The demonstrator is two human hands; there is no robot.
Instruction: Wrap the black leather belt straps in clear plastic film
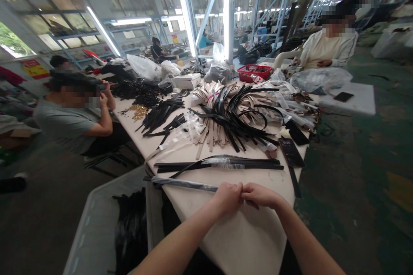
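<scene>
My left hand [227, 197] is closed around the right end of a dark strip in a clear plastic sleeve [183, 183], which runs left across the table. Touching it at the fingertips is my right hand [260, 195], its fingers curled together; what they pinch is too small to make out. Just beyond my hands lie long black strips [180, 166], partly wrapped in clear film. Farther back, a tangle of black straps [229, 114] rests on a heap of beige strips [213, 133].
A red basket [254, 73], plastic bags and black parts stand at the back. A phone [292, 152] lies at the table's right edge. A bin [93, 215] with black strips is at lower left. People sit left [71, 111] and right [329, 49].
</scene>
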